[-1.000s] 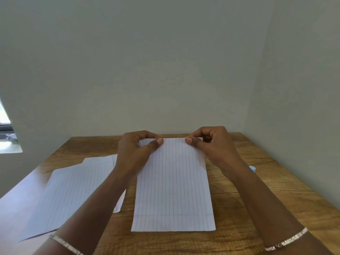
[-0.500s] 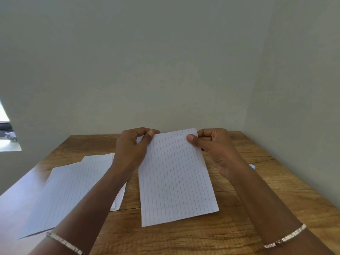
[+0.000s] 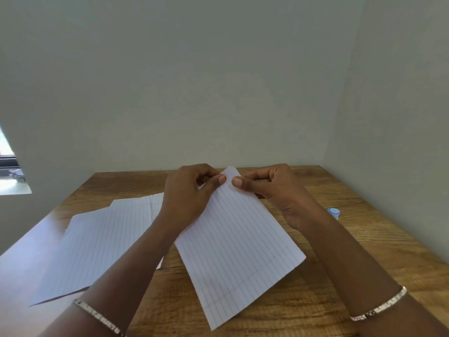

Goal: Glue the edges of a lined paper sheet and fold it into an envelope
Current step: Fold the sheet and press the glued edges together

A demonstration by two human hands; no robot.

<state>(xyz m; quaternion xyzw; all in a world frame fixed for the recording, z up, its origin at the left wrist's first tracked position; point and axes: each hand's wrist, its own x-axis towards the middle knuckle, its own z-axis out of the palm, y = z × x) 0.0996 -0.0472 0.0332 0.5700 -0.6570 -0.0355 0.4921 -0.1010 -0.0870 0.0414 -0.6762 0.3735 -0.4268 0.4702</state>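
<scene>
A folded lined paper sheet (image 3: 239, 249) hangs tilted above the wooden table (image 3: 379, 242), its near end swung to the right and its bottom hem creased. My left hand (image 3: 187, 195) pinches its far top edge between thumb and fingers. My right hand (image 3: 269, 188) pinches the same top edge, thumb tips almost touching. The far corner of the sheet pokes up between the hands. A white and blue glue stick cap (image 3: 334, 212) peeks out on the table behind my right forearm.
Loose lined sheets (image 3: 102, 239) lie spread on the left half of the table. Pale walls close the table at the back and right. A window (image 3: 9, 171) shows at far left.
The sheet lay flat on the table, then both hands lifted its far end. It is now rotated, near end swinging right, with my thumbs moved closer together at the top edge.
</scene>
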